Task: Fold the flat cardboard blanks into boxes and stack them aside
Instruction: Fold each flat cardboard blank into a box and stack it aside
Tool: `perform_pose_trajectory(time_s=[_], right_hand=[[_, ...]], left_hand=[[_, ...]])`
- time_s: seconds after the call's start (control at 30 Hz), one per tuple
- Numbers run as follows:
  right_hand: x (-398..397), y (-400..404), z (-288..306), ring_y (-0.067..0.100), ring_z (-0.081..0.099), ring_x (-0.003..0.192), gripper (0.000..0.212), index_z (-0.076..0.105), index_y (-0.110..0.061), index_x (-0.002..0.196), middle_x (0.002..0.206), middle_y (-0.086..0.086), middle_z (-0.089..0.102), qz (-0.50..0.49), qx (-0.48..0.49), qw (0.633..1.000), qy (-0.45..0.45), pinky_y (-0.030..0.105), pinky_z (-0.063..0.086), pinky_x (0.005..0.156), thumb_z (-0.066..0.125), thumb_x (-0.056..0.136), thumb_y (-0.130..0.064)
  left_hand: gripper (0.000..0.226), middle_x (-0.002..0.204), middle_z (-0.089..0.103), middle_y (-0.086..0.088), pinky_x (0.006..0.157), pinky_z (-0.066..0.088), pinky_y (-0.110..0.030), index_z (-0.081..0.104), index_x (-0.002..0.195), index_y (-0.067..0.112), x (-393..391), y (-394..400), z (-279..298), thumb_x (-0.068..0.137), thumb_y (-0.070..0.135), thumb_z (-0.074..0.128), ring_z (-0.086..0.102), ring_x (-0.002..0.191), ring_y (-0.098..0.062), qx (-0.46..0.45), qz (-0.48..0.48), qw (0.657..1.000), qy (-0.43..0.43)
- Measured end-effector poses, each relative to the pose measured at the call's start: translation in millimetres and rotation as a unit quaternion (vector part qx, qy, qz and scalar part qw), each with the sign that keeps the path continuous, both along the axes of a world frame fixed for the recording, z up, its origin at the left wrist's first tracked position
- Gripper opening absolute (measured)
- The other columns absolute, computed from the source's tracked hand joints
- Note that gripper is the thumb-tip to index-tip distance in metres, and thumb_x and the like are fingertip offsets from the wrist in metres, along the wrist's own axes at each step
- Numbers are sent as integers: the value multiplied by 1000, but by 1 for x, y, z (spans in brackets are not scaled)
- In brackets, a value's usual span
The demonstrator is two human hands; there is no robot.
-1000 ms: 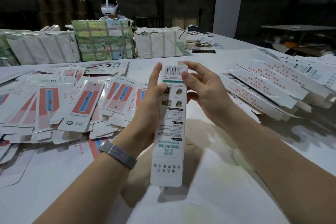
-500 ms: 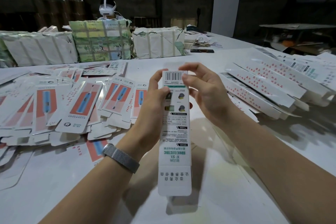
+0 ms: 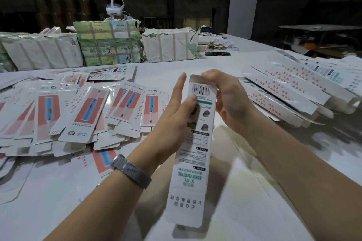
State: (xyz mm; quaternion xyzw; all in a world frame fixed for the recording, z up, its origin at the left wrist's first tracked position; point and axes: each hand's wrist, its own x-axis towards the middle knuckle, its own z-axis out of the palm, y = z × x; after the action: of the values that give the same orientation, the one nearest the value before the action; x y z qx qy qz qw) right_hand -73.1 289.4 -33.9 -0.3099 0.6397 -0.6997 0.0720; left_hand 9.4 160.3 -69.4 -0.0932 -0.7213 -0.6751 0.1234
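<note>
A person holds a long, narrow cardboard box (image 3: 197, 143) upright above the white bench (image 3: 254, 191). The left hand (image 3: 174, 119) presses its thumb on the printed face, fingers (image 3: 179, 86) straight behind. The right hand (image 3: 225, 100) curls round the top flap beside the barcode. The box looks light, thin and easily creased; holding its long edges seems safest.
</note>
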Motion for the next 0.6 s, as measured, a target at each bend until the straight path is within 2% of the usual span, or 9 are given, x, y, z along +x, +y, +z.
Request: perform_pose_trajectory(time_s=[0.1, 0.3, 0.5, 0.6], right_hand=[[-1, -1, 0, 19, 63, 69, 18, 69, -16, 80, 75, 8, 62, 29, -4, 999, -30, 29, 53, 60, 53, 81, -24], [1, -3, 0, 15, 63, 63, 28, 73, -11, 76, 68, 6, 67, -19, -45, 999, -16, 22, 52, 56, 52, 91, 1], [3, -2, 2, 15, 65, 65, 26, 73, -9, 79, 68, 5, 68, -42, -37, 998, -8, 21, 51, 56, 53, 90, 1], [2, 0, 5, 14, 64, 65, 25, 73, -7, 78, 68, 5, 69, -43, -32, 998, -20, 20, 50, 53, 52, 90, 1]], left_hand=[[56, 127, 66, -3, 71, 58, -30, 23, 139, 71, 2, 1, 2, 89, 62, 47, 74, 97, -20, -7, 11, 1000, -18], [56, 100, 73, 2, 71, 59, -37, 25, 137, 72, 3, 0, 1, 90, 54, 50, 74, 92, -28, -10, 9, 1000, -8], [58, 97, 74, 5, 76, 62, -46, 24, 136, 74, 4, 0, 3, 89, 53, 50, 73, 92, -31, -21, 3, 1000, -5], [55, 96, 73, 6, 75, 62, -45, 27, 135, 74, 4, -1, 2, 90, 53, 51, 73, 91, -31, -25, 4, 1000, 0]])
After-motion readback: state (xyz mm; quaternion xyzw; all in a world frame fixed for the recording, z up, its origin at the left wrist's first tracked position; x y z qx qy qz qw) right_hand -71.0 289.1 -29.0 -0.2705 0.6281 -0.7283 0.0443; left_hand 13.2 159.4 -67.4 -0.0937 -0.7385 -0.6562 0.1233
